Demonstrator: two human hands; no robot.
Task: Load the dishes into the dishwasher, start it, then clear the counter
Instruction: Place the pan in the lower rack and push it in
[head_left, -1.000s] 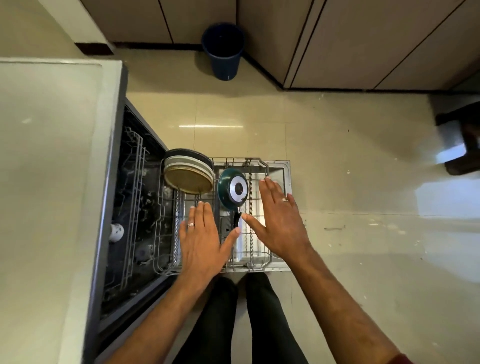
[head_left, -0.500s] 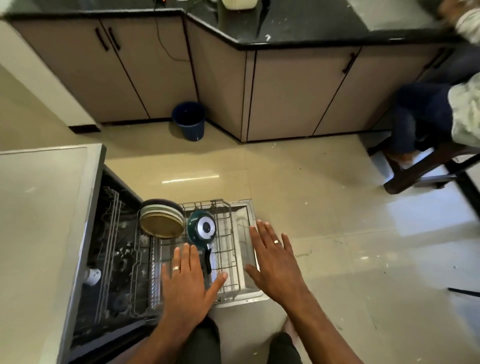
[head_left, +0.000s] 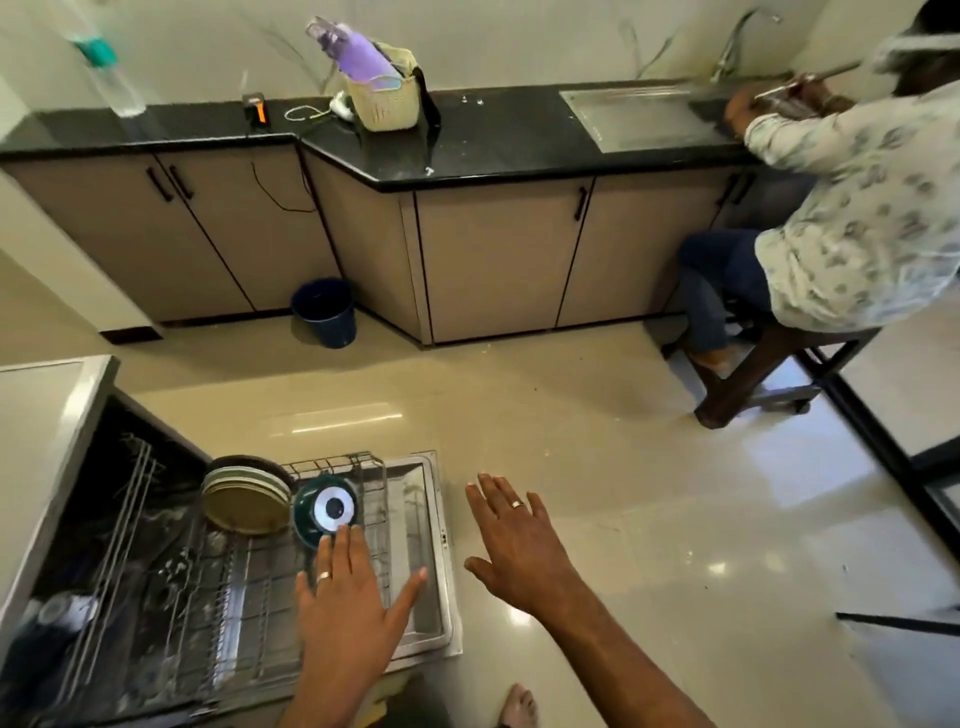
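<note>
The dishwasher (head_left: 62, 519) stands open, its wire lower rack (head_left: 249, 597) pulled out over the lowered door (head_left: 434, 571). A stack of plates (head_left: 244, 501) stands on edge in the rack, a teal pan (head_left: 324, 509) just beside it, base outward.

Pan (head_left: 324, 512) handle hidden under left hand (head_left: 345, 608). Dishwasher (head_left: 67, 519) interior blurred, cut by left edge. Seated person (head_left: 857, 218) cut by right edge.
</note>
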